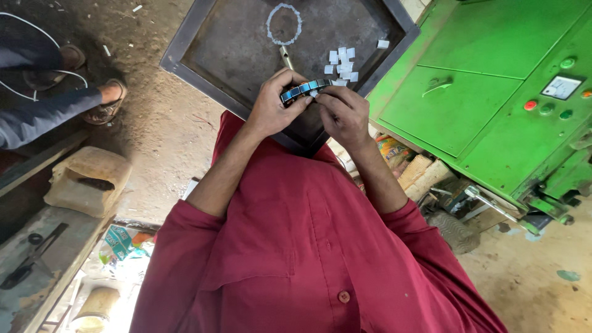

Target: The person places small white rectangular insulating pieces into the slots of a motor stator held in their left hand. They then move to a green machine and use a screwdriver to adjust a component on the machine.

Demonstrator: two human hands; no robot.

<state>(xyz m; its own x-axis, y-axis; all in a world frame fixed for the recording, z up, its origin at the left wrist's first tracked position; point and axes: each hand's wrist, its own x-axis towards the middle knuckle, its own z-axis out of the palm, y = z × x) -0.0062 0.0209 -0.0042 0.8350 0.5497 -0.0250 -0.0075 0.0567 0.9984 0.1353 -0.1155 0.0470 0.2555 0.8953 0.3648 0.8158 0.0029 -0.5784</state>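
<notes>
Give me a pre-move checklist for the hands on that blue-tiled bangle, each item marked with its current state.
1. Left hand grips the bangle: ok.
2. Right hand fingertips on the bangle's end: ok.
3. Loose white pieces lie together on the dark tray, close to the hands: ok.
4. White ring sits apart from the pieces, further up the tray: ok.
5. Piece pinched in the right fingers: cannot tell, hidden.
6. Another person's sandalled feet stand apart from the tray: ok.
</notes>
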